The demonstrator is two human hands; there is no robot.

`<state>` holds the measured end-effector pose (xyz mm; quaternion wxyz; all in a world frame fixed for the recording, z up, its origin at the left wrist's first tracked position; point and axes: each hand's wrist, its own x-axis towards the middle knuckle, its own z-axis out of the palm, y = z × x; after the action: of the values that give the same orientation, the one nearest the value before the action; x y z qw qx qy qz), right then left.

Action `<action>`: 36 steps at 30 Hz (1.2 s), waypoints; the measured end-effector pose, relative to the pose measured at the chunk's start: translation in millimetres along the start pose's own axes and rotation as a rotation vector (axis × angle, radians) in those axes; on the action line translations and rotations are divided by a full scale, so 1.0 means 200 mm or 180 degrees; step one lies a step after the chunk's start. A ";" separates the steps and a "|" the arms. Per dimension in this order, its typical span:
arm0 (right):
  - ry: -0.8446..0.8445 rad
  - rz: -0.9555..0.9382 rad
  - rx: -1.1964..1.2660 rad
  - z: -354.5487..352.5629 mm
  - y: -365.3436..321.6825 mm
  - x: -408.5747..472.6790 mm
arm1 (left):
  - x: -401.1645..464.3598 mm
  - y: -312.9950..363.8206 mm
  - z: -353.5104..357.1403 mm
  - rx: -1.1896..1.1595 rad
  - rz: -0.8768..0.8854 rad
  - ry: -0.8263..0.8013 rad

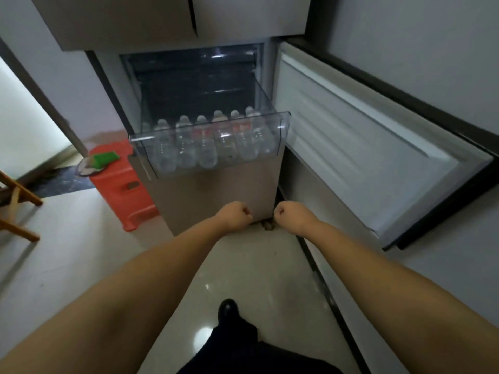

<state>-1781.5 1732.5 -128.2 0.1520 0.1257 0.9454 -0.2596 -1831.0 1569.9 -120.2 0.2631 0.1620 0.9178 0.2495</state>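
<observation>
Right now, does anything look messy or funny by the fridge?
Nothing looks spilled or broken. The clear drawer stands pulled out, holding a row of water bottles, and the fridge door is wide open, while the left hand and right hand are empty fists.

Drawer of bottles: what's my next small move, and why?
Probably lift both hands to the front edge of the drawer. It hangs pulled out with a row of bottles inside, while the left hand and right hand are curled, empty, below it.

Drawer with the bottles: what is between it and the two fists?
In the head view, only the fridge's plain lower front shows between the drawer and the left hand and right hand; both fists hold nothing.
</observation>
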 end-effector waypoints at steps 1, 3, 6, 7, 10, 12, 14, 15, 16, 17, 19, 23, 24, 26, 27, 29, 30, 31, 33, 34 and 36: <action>0.0106 0.0001 0.0106 -0.08 -0.08 0.14 | 0.12 0.02 -0.14 0.0002 0.0086 0.0039; 0.0308 -0.0057 0.0217 -0.22 -0.21 0.33 | 0.29 0.08 -0.36 -0.0021 0.0277 0.0178; 0.0640 -0.0077 0.0279 -0.43 -0.38 0.56 | 0.50 0.17 -0.66 -0.0044 0.0626 0.0415; 0.0734 -0.0088 0.0286 -0.48 -0.42 0.62 | 0.57 0.19 -0.74 -0.0129 0.0684 0.0428; 0.0981 -0.0105 0.0291 -0.60 -0.49 0.79 | 0.73 0.23 -0.89 -0.0437 0.0691 0.0335; 0.1161 -0.0128 0.0272 -0.67 -0.52 0.91 | 0.84 0.23 -0.97 -0.0630 0.0635 0.0333; 0.1317 -0.0139 0.0356 -0.73 -0.52 1.02 | 0.92 0.23 -1.02 -0.0905 0.0519 0.0339; 0.1385 -0.0158 0.0404 -0.75 -0.52 1.08 | 0.97 0.22 -1.04 -0.1020 0.0442 0.0327; 0.1421 -0.0159 0.0441 -0.77 -0.53 1.14 | 1.02 0.22 -1.06 -0.1124 0.0374 0.0292; 0.1431 -0.0144 0.0457 -0.79 -0.53 1.19 | 1.05 0.21 -1.08 -0.1217 0.0302 0.0252; 0.1335 -0.0082 0.0394 -0.82 -0.54 1.31 | 1.16 0.20 -1.10 -0.1368 0.0140 0.0175; 0.0453 0.0213 -0.0062 -0.84 -0.55 1.51 | 1.36 0.19 -1.05 -0.1472 -0.0352 0.0019; 0.0188 0.0288 -0.0237 -0.84 -0.55 1.55 | 1.41 0.20 -1.03 -0.1412 -0.0466 -0.0052; -0.0302 0.0374 -0.0492 -0.83 -0.56 1.63 | 1.51 0.22 -0.99 -0.1001 -0.0661 -0.0217; -0.0465 0.0380 -0.0551 -0.83 -0.58 1.66 | 1.54 0.24 -0.98 -0.0765 -0.0787 -0.0256; -0.0586 0.0401 -0.0481 -0.83 -0.61 1.71 | 1.62 0.27 -0.98 -0.0479 -0.0998 -0.0301; -0.0576 0.0455 -0.0456 -0.82 -0.62 1.73 | 1.65 0.28 -0.97 -0.0347 -0.1036 -0.0326; -0.0586 0.0505 -0.0469 -0.82 -0.62 1.75 | 1.66 0.29 -0.96 -0.0221 -0.1165 -0.0312; -0.0721 0.0512 -0.0482 -0.80 -0.61 1.79 | 1.64 0.31 -0.95 0.0218 -0.1419 -0.0228; -0.0790 0.0473 -0.0507 -0.80 -0.60 1.81 | 1.66 0.31 -0.94 0.0384 -0.1426 -0.0181; -0.0835 0.0428 -0.0530 -0.82 -0.61 1.82 | 1.73 0.30 -0.90 0.0422 -0.1350 -0.0151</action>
<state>-2192.5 1776.0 -68.3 0.3010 0.1408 0.9251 -0.1838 -2203.2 1701.0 -93.6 0.3200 -0.0119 0.9392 0.1237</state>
